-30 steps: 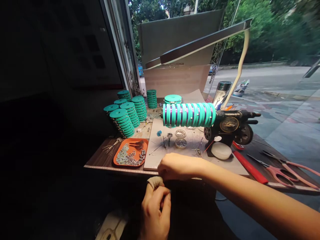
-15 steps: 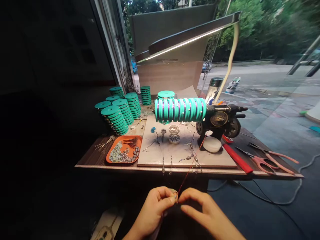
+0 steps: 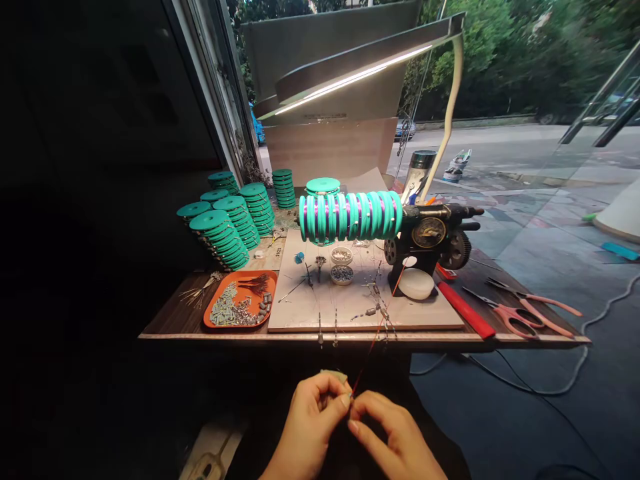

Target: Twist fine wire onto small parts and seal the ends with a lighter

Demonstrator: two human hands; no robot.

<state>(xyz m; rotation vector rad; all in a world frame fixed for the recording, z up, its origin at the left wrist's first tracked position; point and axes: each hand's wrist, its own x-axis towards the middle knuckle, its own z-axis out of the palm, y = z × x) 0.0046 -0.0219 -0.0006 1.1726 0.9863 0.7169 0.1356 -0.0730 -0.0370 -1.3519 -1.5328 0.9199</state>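
My left hand (image 3: 316, 419) is in front of the table edge, thumb and index finger pinched on a thin red line (image 3: 369, 353). That line runs up over the board's edge toward the small white disc (image 3: 409, 262) on the winder. Beside it, my right hand (image 3: 389, 427) has bent fingers, its thumb and index tips drawn in close to the left fingertips; whatever they grip is too small to make out. A pale piece (image 3: 334, 377) shows behind the left index finger. Several small sinkers with striped stems, one a grey sinker (image 3: 371, 312), lie near the line.
A black winder (image 3: 425, 233) carries a row of turquoise spools (image 3: 350, 217). More turquoise spool stacks (image 3: 215, 230) stand at left. An orange tray (image 3: 206, 319) holds small parts. Scissors (image 3: 515, 320), pliers (image 3: 545, 303) and a red bar (image 3: 467, 312) lie at right under a lamp (image 3: 350, 73).
My right hand has moved left and its thumb and index finger have drawn closer together, nearer my left fingertips. The whole view has shifted slightly, so the table appears further left.
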